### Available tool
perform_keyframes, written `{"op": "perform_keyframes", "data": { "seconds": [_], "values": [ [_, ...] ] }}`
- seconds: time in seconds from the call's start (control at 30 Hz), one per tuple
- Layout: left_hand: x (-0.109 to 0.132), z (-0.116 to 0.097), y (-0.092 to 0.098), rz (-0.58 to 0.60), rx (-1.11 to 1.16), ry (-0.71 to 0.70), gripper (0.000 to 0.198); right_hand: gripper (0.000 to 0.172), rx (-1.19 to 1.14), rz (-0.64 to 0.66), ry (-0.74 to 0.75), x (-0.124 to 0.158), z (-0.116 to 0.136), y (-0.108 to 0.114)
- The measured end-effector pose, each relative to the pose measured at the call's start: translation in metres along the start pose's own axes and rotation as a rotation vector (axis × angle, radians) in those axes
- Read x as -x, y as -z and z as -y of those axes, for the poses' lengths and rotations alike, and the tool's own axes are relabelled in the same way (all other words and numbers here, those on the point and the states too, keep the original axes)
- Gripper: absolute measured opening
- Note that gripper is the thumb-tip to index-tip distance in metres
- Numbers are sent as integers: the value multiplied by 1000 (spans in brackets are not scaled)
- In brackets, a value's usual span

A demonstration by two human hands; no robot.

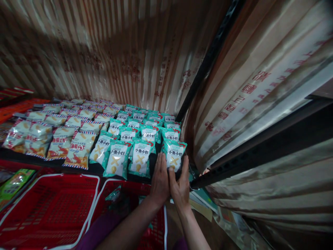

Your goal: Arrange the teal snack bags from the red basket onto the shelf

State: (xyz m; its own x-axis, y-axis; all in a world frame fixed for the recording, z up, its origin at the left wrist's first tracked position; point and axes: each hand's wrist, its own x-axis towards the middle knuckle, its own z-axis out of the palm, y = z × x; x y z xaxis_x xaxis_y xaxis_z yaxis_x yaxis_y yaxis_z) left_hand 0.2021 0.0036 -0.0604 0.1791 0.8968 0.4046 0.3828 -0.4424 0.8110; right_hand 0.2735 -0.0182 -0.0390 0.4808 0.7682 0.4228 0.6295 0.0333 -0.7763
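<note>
teal packet [174,154] — one of many — is held between two hands [160,182] [181,187] near two white-rimmed red baskets [52,208].

- Open air above teal packs [139,158] & striped packs [80,147]; hand can pass over tops.
- Far side: hanging sheet [104,52] blocks.
- R: dark post [200,73], R sheet [234,104] block; little room past R hand [179,184].
- Gap btwn end pack [174,156] & next teal pack, L hand [160,177] partly in it.
- Near L: basket [52,208] open on top.
</note>
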Motion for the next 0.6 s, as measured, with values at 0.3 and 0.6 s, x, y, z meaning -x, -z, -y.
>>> {"op": "perform_keyframes", "data": {
  "seconds": [0.3,0.6],
  "values": [
    [8,2,6,-52,-121,-113,57,59,21,-11,59,45,6,9],
    [42,-7,46,317,-73,-305,24,48,-168,109,-91,127,-13,12]
  ]
}}
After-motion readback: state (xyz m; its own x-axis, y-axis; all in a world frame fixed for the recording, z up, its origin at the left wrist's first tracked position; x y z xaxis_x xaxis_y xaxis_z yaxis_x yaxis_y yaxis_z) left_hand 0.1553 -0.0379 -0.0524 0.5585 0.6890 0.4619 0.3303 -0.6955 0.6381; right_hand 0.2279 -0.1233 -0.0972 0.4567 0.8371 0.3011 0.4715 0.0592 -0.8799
